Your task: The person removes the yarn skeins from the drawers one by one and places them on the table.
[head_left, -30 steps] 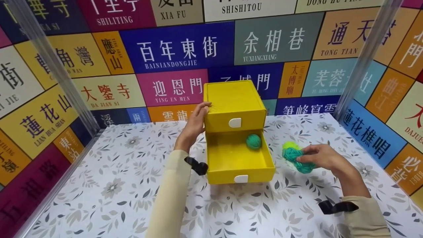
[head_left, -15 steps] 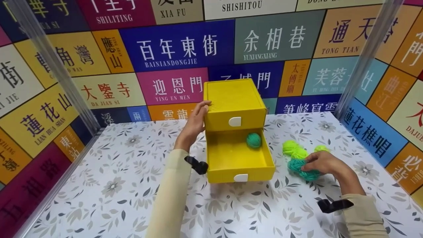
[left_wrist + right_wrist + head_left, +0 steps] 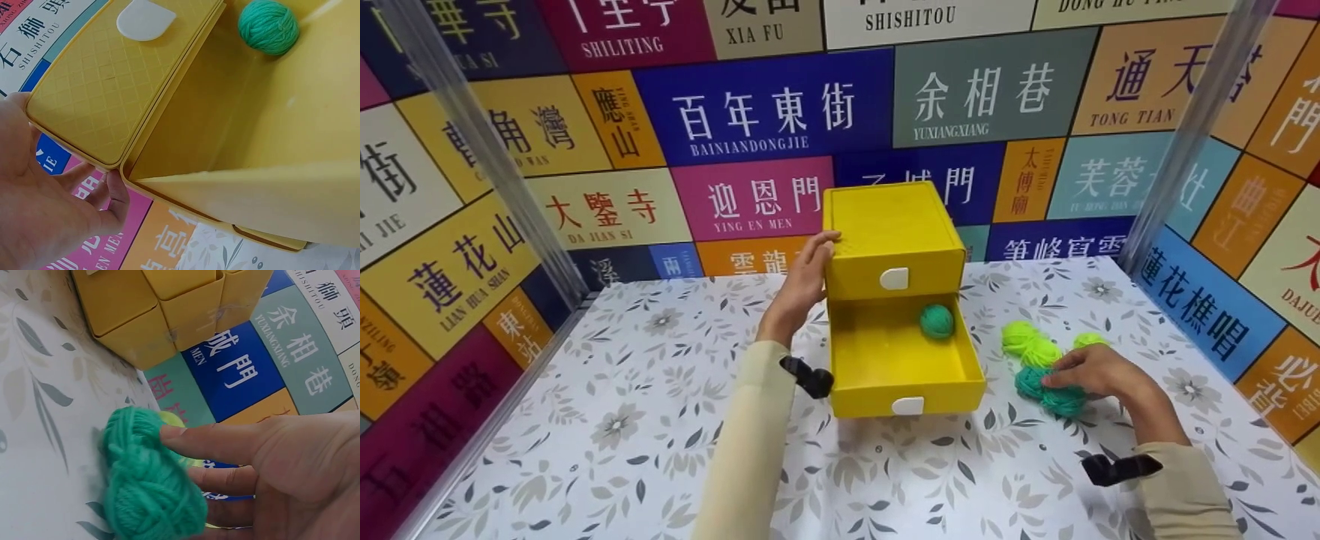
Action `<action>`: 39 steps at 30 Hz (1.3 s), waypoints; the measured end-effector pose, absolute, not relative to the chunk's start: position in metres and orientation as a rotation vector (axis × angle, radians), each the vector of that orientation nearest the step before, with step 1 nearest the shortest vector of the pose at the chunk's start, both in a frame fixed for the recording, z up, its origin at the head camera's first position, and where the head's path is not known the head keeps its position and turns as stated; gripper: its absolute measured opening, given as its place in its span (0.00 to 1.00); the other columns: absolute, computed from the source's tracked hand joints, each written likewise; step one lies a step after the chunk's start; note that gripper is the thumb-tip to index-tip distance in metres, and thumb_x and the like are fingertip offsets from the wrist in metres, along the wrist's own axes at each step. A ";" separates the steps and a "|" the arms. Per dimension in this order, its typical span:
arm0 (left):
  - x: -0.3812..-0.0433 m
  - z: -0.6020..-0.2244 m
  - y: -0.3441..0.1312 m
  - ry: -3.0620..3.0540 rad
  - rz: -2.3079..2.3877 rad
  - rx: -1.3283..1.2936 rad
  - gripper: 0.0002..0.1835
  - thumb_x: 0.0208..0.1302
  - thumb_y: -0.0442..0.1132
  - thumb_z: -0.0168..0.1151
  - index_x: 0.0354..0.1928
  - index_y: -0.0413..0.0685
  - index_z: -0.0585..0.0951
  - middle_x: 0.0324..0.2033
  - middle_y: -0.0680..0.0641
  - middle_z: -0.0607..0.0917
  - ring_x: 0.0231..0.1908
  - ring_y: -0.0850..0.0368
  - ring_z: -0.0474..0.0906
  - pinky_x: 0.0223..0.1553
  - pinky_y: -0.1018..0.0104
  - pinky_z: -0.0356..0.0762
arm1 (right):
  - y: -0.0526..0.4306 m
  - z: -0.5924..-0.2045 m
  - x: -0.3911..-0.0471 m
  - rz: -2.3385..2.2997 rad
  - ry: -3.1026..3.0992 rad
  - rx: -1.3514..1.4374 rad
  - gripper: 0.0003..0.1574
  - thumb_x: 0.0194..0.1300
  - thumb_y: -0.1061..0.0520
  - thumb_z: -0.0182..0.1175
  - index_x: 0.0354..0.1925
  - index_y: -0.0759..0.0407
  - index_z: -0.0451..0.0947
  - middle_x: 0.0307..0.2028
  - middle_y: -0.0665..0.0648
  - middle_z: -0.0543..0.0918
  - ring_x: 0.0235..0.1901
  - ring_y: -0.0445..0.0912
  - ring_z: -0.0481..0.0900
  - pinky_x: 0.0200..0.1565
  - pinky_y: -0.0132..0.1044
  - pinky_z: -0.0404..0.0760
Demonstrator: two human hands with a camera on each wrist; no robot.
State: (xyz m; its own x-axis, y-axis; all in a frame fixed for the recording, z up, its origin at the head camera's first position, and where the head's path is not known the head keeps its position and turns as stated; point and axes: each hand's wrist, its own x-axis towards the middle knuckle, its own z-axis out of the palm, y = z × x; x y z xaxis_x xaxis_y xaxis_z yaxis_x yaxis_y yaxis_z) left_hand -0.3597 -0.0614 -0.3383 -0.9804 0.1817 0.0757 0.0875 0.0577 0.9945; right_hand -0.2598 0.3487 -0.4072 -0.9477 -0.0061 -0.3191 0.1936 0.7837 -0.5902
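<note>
A yellow two-drawer box [image 3: 892,217] stands with its lower drawer [image 3: 844,360] pulled out and its upper drawer [image 3: 859,281] closed. Inside the lower drawer, toward the back right, lies a green yarn ball [image 3: 937,321]. My left hand [image 3: 799,289] rests against the box's left side, fingertips at the top edge; in the left wrist view its fingers [image 3: 115,194] touch the box's side. My right hand [image 3: 1099,371] holds a teal bundle of yarn [image 3: 152,478] between thumb and fingers, low over the table. Bright yellow-green yarn [image 3: 1030,343] lies just behind it.
More yellow-green yarn [image 3: 1089,340] peeks out behind the right hand. The table [image 3: 585,450] has a white leaf-patterned cover. A wall [image 3: 765,105] of coloured name panels rises behind, and clear posts [image 3: 1192,150] stand at the back corners.
My right hand has moved slightly right and toward me with the teal yarn, uncovering more of the yellow-green yarn, then has barely moved. The left hand and the box stay in place.
</note>
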 end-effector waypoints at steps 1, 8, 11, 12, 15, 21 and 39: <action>-0.360 -0.338 -0.061 2.232 2.091 0.285 0.20 0.80 0.49 0.40 0.68 0.60 0.69 0.73 0.46 0.63 0.69 0.46 0.66 0.70 0.36 0.64 | 0.348 -0.405 -0.259 -0.934 2.672 0.152 0.42 0.60 0.41 0.70 0.58 0.72 0.75 0.57 0.74 0.76 0.50 0.59 0.76 0.48 0.50 0.80; -0.359 -0.339 -0.062 2.260 2.070 0.295 0.20 0.80 0.50 0.40 0.68 0.62 0.69 0.72 0.46 0.65 0.66 0.47 0.69 0.69 0.37 0.65 | 0.332 -0.385 -0.252 -0.923 2.716 0.186 0.44 0.64 0.38 0.66 0.61 0.72 0.72 0.60 0.75 0.74 0.55 0.64 0.73 0.53 0.58 0.77; -0.358 -0.338 -0.062 2.257 2.068 0.309 0.20 0.81 0.50 0.39 0.68 0.61 0.68 0.72 0.46 0.64 0.67 0.46 0.67 0.70 0.36 0.64 | 0.322 -0.376 -0.250 -0.911 2.741 0.182 0.44 0.65 0.36 0.64 0.62 0.70 0.71 0.60 0.74 0.75 0.53 0.63 0.74 0.54 0.57 0.78; -0.358 -0.338 -0.062 2.258 2.066 0.311 0.20 0.81 0.50 0.39 0.68 0.61 0.68 0.72 0.46 0.64 0.68 0.46 0.67 0.70 0.36 0.63 | 0.318 -0.374 -0.249 -0.908 2.748 0.178 0.44 0.65 0.36 0.63 0.62 0.70 0.71 0.61 0.74 0.75 0.53 0.62 0.74 0.54 0.57 0.78; -0.358 -0.337 -0.062 2.266 2.053 0.306 0.20 0.81 0.51 0.39 0.68 0.62 0.68 0.73 0.47 0.63 0.70 0.47 0.65 0.70 0.36 0.62 | 0.308 -0.367 -0.247 -0.904 2.762 0.157 0.44 0.65 0.35 0.62 0.63 0.68 0.71 0.61 0.73 0.74 0.53 0.62 0.75 0.54 0.54 0.80; -0.358 -0.337 -0.062 2.243 2.060 0.276 0.20 0.81 0.51 0.39 0.68 0.62 0.68 0.73 0.47 0.63 0.67 0.46 0.68 0.70 0.38 0.65 | 0.290 -0.361 -0.241 -0.977 2.813 0.064 0.44 0.67 0.35 0.61 0.66 0.64 0.70 0.63 0.71 0.75 0.57 0.63 0.76 0.56 0.53 0.81; -0.357 -0.338 -0.062 2.249 2.073 0.332 0.20 0.80 0.50 0.40 0.68 0.59 0.68 0.71 0.45 0.65 0.67 0.46 0.68 0.69 0.36 0.65 | 0.243 -0.343 -0.225 -1.240 2.839 -0.183 0.34 0.72 0.44 0.58 0.70 0.56 0.69 0.68 0.65 0.73 0.65 0.63 0.73 0.62 0.56 0.78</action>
State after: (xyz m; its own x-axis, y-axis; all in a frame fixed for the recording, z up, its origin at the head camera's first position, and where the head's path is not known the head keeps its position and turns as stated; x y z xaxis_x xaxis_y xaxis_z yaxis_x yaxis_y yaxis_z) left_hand -0.3573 -0.0621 -0.3379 -0.9746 0.2015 0.0980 0.1141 0.0699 0.9910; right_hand -0.2255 0.2429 -0.3426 -0.9923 -0.1230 0.0121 -0.0925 0.6739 -0.7330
